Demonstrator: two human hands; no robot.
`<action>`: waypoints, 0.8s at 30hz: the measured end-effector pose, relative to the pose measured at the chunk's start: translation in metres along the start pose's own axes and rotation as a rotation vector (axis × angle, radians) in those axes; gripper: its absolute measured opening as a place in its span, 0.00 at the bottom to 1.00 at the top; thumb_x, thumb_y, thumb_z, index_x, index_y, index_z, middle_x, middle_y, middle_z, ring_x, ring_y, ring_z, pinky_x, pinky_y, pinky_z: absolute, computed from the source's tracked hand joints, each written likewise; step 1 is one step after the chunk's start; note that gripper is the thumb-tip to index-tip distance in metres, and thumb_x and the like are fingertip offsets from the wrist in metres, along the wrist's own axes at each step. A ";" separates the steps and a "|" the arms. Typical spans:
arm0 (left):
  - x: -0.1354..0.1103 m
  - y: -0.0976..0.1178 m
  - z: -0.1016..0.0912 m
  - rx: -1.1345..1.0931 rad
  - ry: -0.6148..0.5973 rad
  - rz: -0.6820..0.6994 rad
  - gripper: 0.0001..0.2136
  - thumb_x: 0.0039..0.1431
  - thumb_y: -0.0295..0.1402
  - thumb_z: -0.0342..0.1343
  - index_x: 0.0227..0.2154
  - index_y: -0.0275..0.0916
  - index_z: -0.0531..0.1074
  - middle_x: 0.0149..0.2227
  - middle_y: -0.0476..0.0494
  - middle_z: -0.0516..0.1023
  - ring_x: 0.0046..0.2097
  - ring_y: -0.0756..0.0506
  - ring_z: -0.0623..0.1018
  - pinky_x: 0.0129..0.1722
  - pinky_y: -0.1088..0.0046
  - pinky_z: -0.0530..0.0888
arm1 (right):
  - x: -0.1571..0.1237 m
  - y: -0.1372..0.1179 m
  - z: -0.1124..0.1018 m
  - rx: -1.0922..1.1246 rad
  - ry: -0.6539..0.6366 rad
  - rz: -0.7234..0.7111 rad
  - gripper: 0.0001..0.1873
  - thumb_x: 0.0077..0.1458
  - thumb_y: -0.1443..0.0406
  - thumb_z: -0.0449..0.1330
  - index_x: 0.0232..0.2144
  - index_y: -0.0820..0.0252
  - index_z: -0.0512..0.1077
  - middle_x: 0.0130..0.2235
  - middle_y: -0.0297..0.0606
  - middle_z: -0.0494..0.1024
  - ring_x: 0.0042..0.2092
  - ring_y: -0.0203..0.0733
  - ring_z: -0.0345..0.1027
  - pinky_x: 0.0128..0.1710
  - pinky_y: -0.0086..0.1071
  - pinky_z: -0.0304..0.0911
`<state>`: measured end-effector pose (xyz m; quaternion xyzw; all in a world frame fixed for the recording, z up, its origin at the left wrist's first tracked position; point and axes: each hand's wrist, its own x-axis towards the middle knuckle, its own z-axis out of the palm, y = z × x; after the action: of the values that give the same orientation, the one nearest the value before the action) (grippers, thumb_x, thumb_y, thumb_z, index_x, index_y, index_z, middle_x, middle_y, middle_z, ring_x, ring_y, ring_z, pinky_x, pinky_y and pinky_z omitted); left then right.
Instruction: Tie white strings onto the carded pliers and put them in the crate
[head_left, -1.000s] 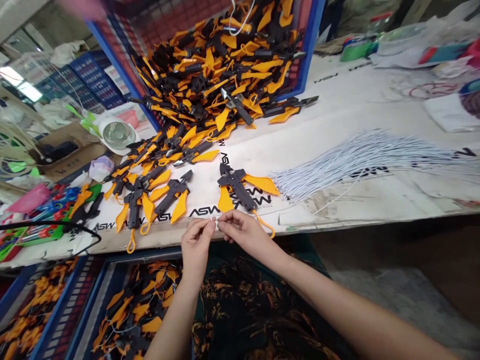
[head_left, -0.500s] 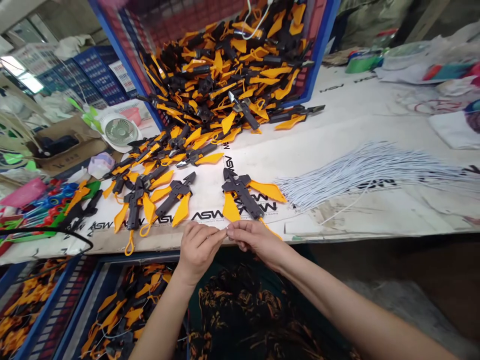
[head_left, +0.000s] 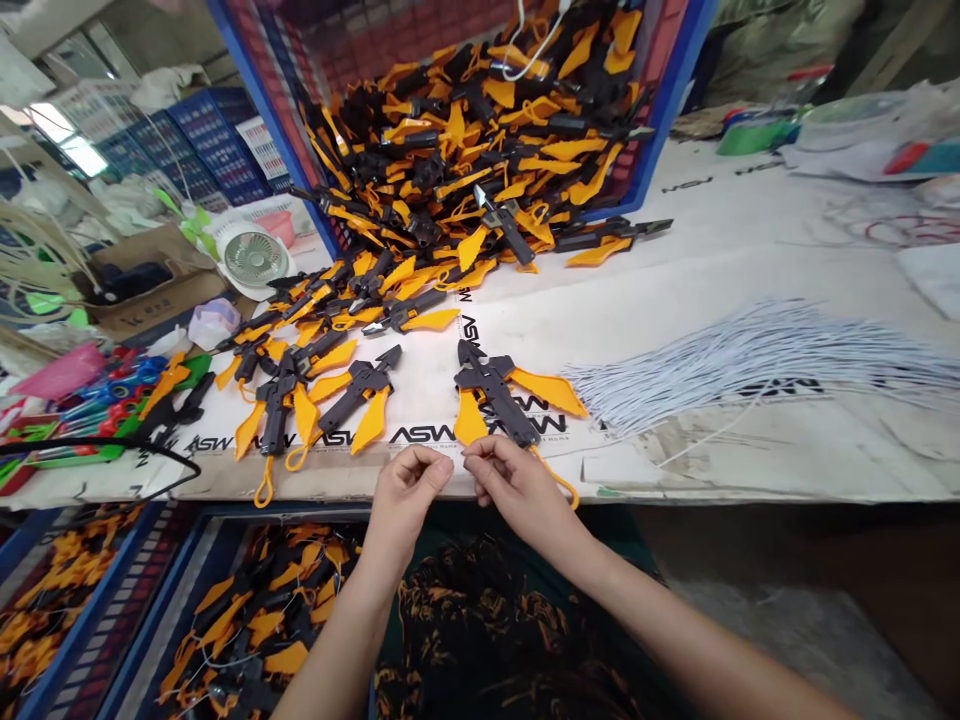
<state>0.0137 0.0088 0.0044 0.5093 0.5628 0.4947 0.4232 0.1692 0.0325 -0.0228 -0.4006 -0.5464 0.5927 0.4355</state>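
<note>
My left hand point(head_left: 403, 505) and my right hand point(head_left: 521, 490) hang over the table's front edge, fingertips pinched close together. Between them seems to run a thin white cord point(head_left: 456, 462), barely visible. Closest to my right hand lies an open pair of black pliers with orange handles point(head_left: 491, 385), its orange loop point(head_left: 559, 478) trailing past the edge. Further similar pliers point(head_left: 337, 400) lie in a row to the left. A large heap of them point(head_left: 442, 170) fills a tilted blue crate. A bundle of white cords point(head_left: 750, 360) lies to the right.
The table is covered with a white sheet printed ASW point(head_left: 420, 435). Below its edge, a blue crate point(head_left: 255, 620) holds more pliers. On the left are a small white fan point(head_left: 253, 257), colourful scissors point(head_left: 97, 400) and a black cable point(head_left: 97, 450). Plastic bags point(head_left: 862, 130) lie at back right.
My head has turned, shifting the whole scene rightward in view. My hands have drawn slightly apart and lifted a little. The pink-sleeved arm at the top left has left view.
</note>
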 end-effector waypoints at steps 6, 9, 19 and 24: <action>-0.004 -0.001 0.005 0.601 0.083 0.491 0.06 0.60 0.30 0.56 0.27 0.39 0.73 0.28 0.49 0.75 0.31 0.49 0.71 0.36 0.70 0.64 | 0.000 0.003 0.003 0.168 -0.080 0.010 0.18 0.53 0.50 0.62 0.37 0.57 0.70 0.30 0.33 0.73 0.31 0.38 0.69 0.34 0.35 0.70; -0.005 0.001 0.004 0.726 0.028 0.563 0.05 0.61 0.29 0.54 0.30 0.40 0.73 0.30 0.49 0.76 0.32 0.49 0.72 0.39 0.68 0.62 | 0.000 0.007 -0.001 0.154 -0.059 0.003 0.18 0.53 0.50 0.62 0.34 0.58 0.71 0.30 0.33 0.73 0.30 0.38 0.68 0.34 0.34 0.68; -0.002 0.004 0.013 -0.253 -0.207 -0.364 0.18 0.42 0.45 0.66 0.22 0.37 0.67 0.21 0.54 0.62 0.23 0.54 0.58 0.25 0.75 0.56 | -0.014 0.005 -0.011 -0.382 -0.004 -0.467 0.07 0.64 0.65 0.49 0.35 0.56 0.66 0.35 0.39 0.72 0.37 0.42 0.66 0.37 0.35 0.62; -0.007 0.007 0.013 0.063 -0.094 -0.091 0.14 0.50 0.43 0.63 0.23 0.38 0.69 0.22 0.53 0.64 0.25 0.52 0.62 0.27 0.75 0.59 | -0.012 -0.003 -0.020 -0.530 -0.080 -0.478 0.10 0.64 0.67 0.48 0.36 0.54 0.68 0.38 0.40 0.74 0.38 0.43 0.68 0.37 0.34 0.61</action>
<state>0.0282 0.0034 0.0094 0.5189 0.5802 0.4324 0.4552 0.1920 0.0267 -0.0211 -0.3369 -0.7759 0.3271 0.4212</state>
